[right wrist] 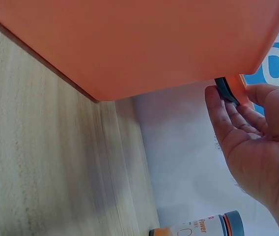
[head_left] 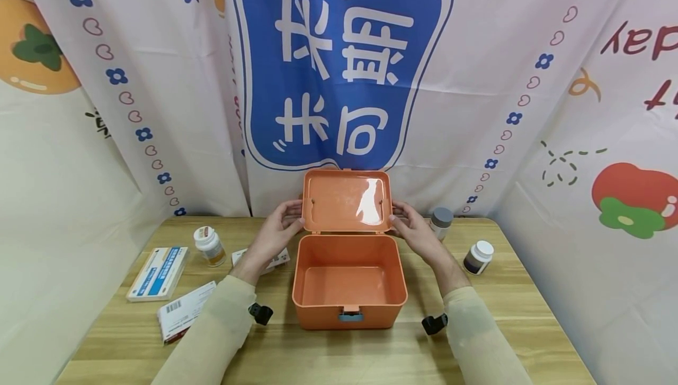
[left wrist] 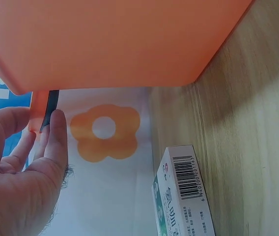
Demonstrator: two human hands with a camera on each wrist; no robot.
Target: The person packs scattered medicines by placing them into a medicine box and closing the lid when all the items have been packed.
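An orange plastic storage box stands in the middle of the table, its inside bare and a blue latch on its front. Its hinged lid is tilted up at the back, close to the curtain. My left hand holds the lid's left edge, thumb in front and fingers behind; the left wrist view shows this pinch on the lid edge. On the other side, my right hand grips the right edge the same way, fingertips against a dark strip behind the lid.
Left of the box are a white pill bottle, a blue-and-white medicine box, a white carton and another carton behind my left forearm. A grey-capped bottle and a white-capped dark bottle stand right. A printed curtain closes the back.
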